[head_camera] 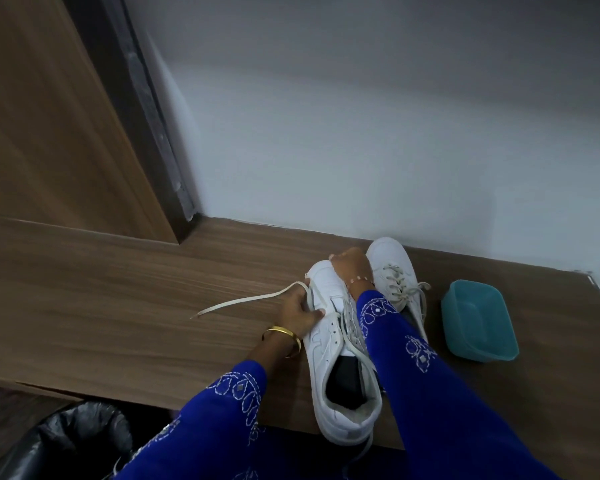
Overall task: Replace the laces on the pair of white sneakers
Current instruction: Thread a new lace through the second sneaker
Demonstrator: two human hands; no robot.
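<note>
While my left hand [300, 315] pinches a loose lace [246, 301], the near sneaker [333, 344] lies on the wooden desk [118, 306].

I see that sneaker's heel overhanging the desk's front edge, its lace partly pulled out and trailing left across the wood. My right hand [350, 268] curls over its toe, gripping it. Just beside it, to the right, the second sneaker [395, 271] is fully laced. A teal plastic tub [478, 320] sits further right; a black bin bag [80, 441] shows below the desk.
</note>
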